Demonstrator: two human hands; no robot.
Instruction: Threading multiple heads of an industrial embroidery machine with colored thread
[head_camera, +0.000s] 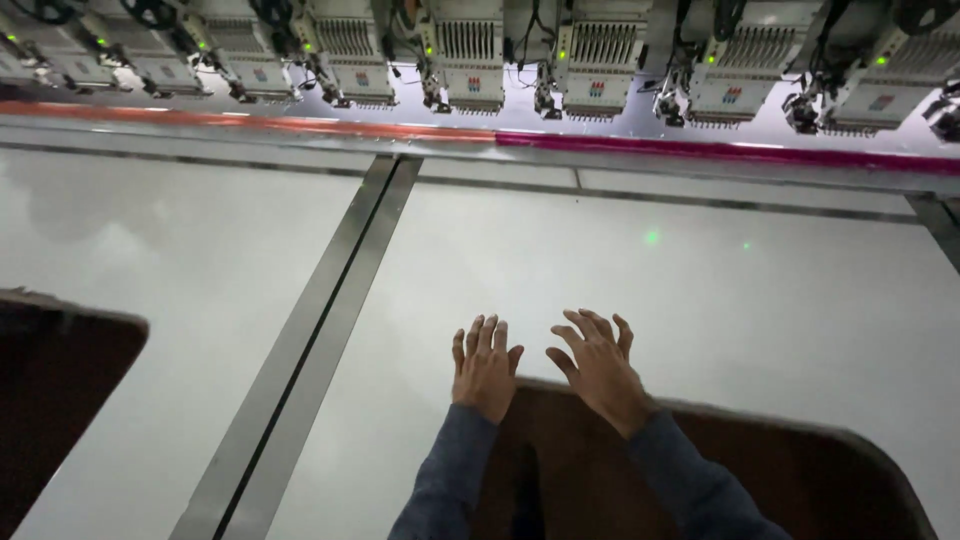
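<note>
Fingers (487, 330) of the left hand (485, 368) are spread apart and laid flat, palm down, on the pale white sheet (700, 300) stretched over the counter (150, 250); they hold nothing. The right hand (598, 368), just beside it at lower centre of the frame, lies likewise with its fingers (592, 322) fanned and empty, angled slightly toward upper left. Both wrists cross the rounded edge of a dark cut-out (800, 470) in the counter at the bottom of the frame; the sleeves (450, 470) are dull blue cloth. The sheet appears smooth, matte and taut. A grey metal bar (320, 330) runs diagonally left of the hands. Across the top stands a row of embroidery heads (470, 60), above a red-to-magenta strip (700, 152).
</note>
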